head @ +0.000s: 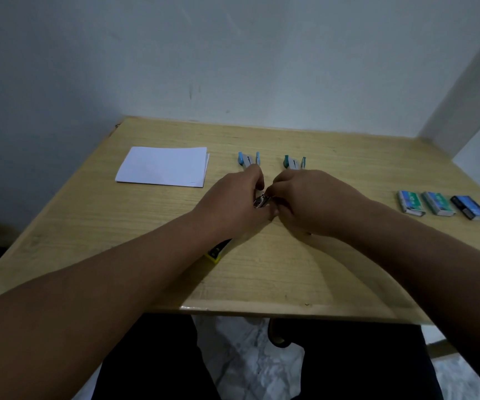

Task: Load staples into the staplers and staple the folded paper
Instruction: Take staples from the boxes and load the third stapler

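My left hand [233, 202] and my right hand [305, 202] meet over the middle of the wooden table [290, 272]. Between the fingertips a small metal stapler part [261, 201] shows; both hands pinch around it, and most of it is hidden. Behind the hands lie a blue stapler [248, 160] and a teal stapler [293, 162], both opened. The folded white paper [163, 166] lies flat at the back left. Three staple boxes [438, 207] sit in a row at the right.
A yellow and black object [217, 251] peeks out from under my left forearm. The table stands in a corner, with walls behind and to the right. Its front edge is close to my lap.
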